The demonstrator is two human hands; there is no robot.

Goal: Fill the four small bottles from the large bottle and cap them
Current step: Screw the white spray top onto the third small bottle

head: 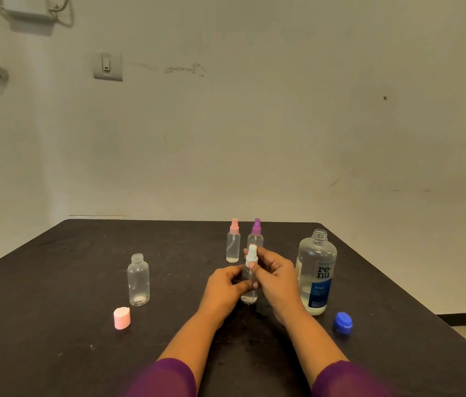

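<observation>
A small clear spray bottle with a white top (250, 296) stands on the dark table (54, 282). My left hand (226, 287) grips its body and my right hand (274, 276) pinches its white spray top. Behind it stand a pink-topped spray bottle (233, 245) and a purple-topped spray bottle (255, 234), both capped. To the left an uncapped small clear bottle (138, 280) stands upright, with a pink cap (122, 318) lying in front of it. The large clear bottle with a blue label (316, 273) stands open at the right, partly filled. Its blue cap (343, 322) lies near it.
The table's right edge runs diagonally close to the blue cap. A plain wall with a switch plate (108, 65) rises behind the table.
</observation>
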